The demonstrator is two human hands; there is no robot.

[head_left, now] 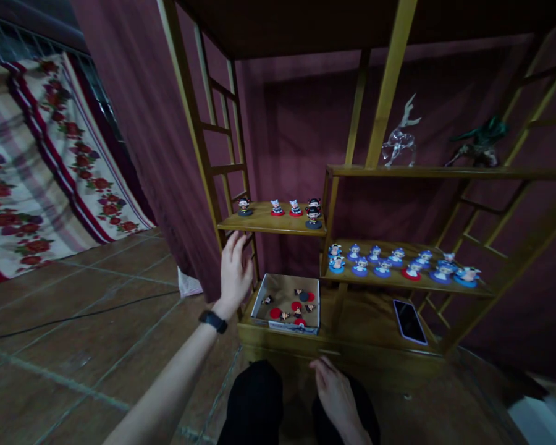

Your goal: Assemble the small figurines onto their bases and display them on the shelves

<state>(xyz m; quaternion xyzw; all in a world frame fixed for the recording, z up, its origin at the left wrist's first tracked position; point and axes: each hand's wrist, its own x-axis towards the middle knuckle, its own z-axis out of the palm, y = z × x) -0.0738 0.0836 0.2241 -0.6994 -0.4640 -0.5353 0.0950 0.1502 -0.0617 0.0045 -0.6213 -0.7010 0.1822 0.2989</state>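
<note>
My left hand (236, 269) is raised just below the front edge of the small left shelf (269, 226), fingers stretched out and nothing seen in them. Close above it, a dark-haired figurine (244, 206) stands on a dark round base. Two white-and-dark figurines (277, 207) on red bases and a pair of black-haired figurines (313, 216) stand farther right. Below, an open box (285, 327) holds several small figurines lying down among red and dark discs. My right hand (336, 392) lies over my right knee, fingers extended and apparently holding nothing.
Several blue and purple-based figurines (382, 268) fill the lower right shelf. A phone (410, 321) lies on the bottom board. A clear deer ornament (401, 139) and a dark green ornament (482, 142) stand higher. Wooden posts (391, 86) frame the unit. A cable (78, 316) crosses the floor.
</note>
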